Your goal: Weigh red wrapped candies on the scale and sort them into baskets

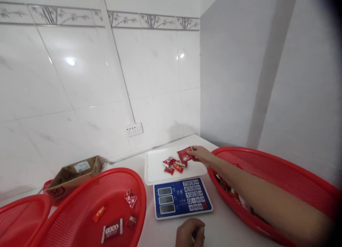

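Note:
My right hand (pixel 201 155) reaches across to the scale's white weighing tray (pixel 153 168) and pinches a red snack packet (pixel 184 155) by its right edge. Beneath and beside that packet, several small red wrapped candies (pixel 173 165) lie in a loose group on the tray. The digital scale (pixel 180 213) has a blue panel with a keypad and three displays; their digits are too faint to read. My left hand (pixel 189 232) rests on the table just in front of the scale, its fingers curled in and nothing visible in them.
On the left, a red plastic basket (pixel 133 174) holds a few wrapped snacks. Another red basket (pixel 256 152) stands at right under my forearm, with wrapped pieces inside. A cardboard box (pixel 72 183) and a third red basket (pixel 16 204) sit far left. Walls close off the back and right.

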`<move>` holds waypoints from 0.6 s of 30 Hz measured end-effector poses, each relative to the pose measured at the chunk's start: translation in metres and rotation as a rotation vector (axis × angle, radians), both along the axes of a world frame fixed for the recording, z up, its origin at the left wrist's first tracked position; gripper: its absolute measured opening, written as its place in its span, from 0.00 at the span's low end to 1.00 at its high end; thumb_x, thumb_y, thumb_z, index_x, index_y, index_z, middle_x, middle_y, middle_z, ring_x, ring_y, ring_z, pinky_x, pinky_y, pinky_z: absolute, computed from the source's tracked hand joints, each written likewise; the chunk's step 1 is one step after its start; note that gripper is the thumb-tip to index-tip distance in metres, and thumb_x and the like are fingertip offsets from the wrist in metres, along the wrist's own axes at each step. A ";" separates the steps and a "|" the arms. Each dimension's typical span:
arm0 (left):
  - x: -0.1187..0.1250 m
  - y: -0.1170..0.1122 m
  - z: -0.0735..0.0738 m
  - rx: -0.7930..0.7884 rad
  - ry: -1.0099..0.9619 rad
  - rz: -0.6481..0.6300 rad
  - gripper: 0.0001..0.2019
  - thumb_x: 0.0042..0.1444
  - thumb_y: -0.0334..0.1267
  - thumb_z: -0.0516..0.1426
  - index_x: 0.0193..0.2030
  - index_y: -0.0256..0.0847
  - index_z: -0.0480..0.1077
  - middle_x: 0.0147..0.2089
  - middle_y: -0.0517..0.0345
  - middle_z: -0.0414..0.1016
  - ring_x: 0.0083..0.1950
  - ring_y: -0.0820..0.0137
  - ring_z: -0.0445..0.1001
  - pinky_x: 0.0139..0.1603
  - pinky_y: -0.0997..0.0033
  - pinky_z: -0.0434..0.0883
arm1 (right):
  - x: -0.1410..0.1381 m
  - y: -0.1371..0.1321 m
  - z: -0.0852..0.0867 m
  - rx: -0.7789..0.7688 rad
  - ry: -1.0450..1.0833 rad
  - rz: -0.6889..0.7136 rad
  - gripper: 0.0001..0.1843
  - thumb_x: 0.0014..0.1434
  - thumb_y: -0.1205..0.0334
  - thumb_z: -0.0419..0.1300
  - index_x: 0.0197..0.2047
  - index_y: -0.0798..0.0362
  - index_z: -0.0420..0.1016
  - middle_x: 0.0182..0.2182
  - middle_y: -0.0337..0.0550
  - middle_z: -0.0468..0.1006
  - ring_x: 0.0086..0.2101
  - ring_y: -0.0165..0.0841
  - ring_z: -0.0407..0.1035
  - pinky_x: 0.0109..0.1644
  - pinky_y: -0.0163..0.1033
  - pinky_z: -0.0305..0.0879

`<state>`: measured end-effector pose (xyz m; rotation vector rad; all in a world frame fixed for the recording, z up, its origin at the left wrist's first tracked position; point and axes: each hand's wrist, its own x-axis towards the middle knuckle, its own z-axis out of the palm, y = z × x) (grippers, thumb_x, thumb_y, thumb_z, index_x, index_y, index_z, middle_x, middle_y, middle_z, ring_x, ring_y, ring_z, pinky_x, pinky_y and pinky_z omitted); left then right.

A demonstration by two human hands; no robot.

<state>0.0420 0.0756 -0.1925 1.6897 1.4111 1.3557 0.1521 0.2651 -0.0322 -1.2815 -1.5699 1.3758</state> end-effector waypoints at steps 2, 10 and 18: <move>0.001 -0.001 0.003 -0.002 0.016 -0.015 0.09 0.50 0.35 0.51 0.31 0.39 0.73 0.22 0.56 0.74 0.22 0.72 0.69 0.25 0.76 0.67 | 0.010 0.002 0.000 0.004 -0.016 -0.029 0.07 0.60 0.64 0.54 0.41 0.58 0.67 0.35 0.39 0.72 0.32 0.28 0.68 0.35 0.36 0.67; -0.001 -0.004 0.012 -0.038 0.017 -0.046 0.09 0.50 0.32 0.51 0.32 0.38 0.72 0.24 0.55 0.73 0.24 0.71 0.70 0.25 0.76 0.66 | 0.027 -0.006 -0.009 0.037 -0.104 0.036 0.06 0.55 0.68 0.54 0.38 0.56 0.68 0.29 0.40 0.75 0.27 0.25 0.67 0.28 0.29 0.61; -0.002 -0.007 0.016 -0.053 0.026 -0.053 0.10 0.51 0.32 0.50 0.33 0.38 0.72 0.25 0.55 0.72 0.26 0.71 0.69 0.27 0.75 0.66 | 0.007 -0.008 -0.023 0.183 -0.260 0.170 0.14 0.55 0.69 0.51 0.46 0.55 0.66 0.37 0.45 0.76 0.37 0.32 0.71 0.38 0.35 0.67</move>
